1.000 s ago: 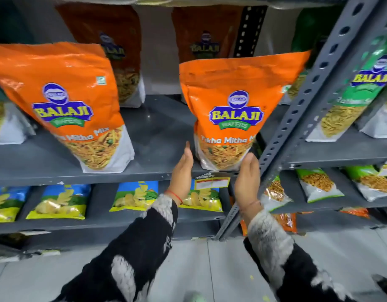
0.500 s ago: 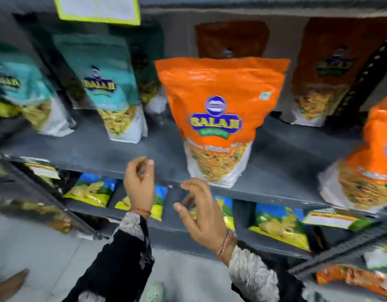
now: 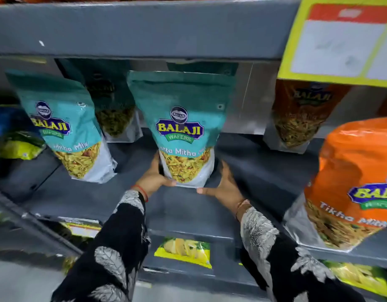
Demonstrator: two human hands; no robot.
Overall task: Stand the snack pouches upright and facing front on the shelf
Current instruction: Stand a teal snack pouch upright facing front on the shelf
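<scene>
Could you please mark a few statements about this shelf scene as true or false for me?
1. The left hand and right hand hold the middle teal pouch near its base. True.
2. The middle teal pouch shows its back. False: its printed front with the logo faces out.
3. An orange pouch stands to its right. True.
4. The yellow sign hangs at the upper left. False: it is at the upper right.
</scene>
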